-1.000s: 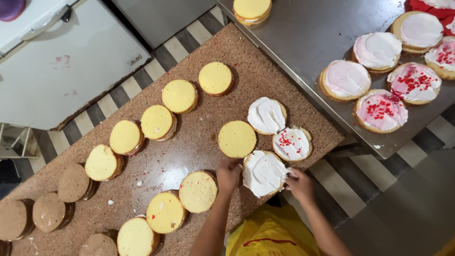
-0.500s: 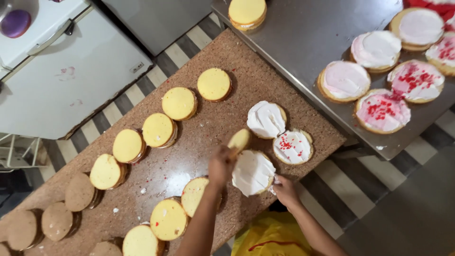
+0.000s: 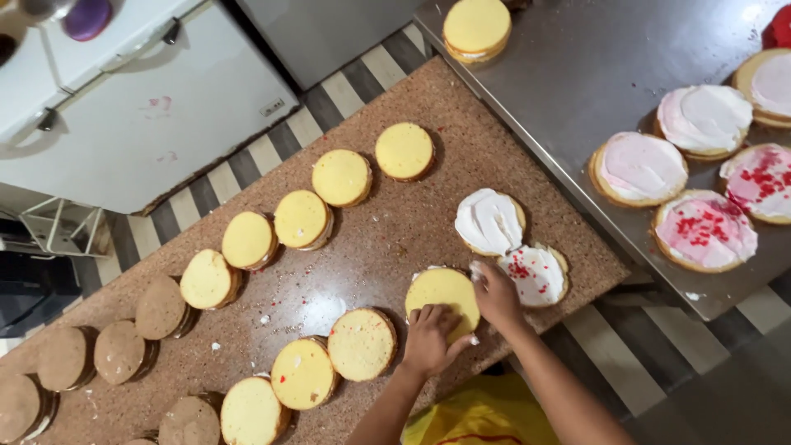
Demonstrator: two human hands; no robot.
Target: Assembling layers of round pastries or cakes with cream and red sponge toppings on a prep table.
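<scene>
Both hands are down on the same piece now. The left hand (image 3: 430, 336) lies flat, fingers spread, pressing on top of a yellow sponge round (image 3: 443, 298) near the front edge of the speckled brown counter (image 3: 461, 161). The right hand (image 3: 497, 294) sits at that round's right rim, fingers curled against its side; whether it pinches anything I cannot tell. A rim of white cream peeks from under the round, so it looks to me like a top layer being seated on a creamed base and squared up.

Just beside it, toward the counter's right corner, a creamed round with red sprinkles (image 3: 535, 274) lies open, and a plain white creamed round (image 3: 489, 221) sits just behind that. A diagonal row of bare yellow rounds (image 3: 341, 177) runs across the middle, brown rounds (image 3: 119, 352) trail off to the left end, and more yellow ones (image 3: 361, 344) line the front edge. On the steel table (image 3: 577, 74) to the right wait pink-iced cakes (image 3: 641, 167).

My guess: the next move wants light, even pressure and a nudge to centre the layer, without squeezing cream out the sides.
</scene>
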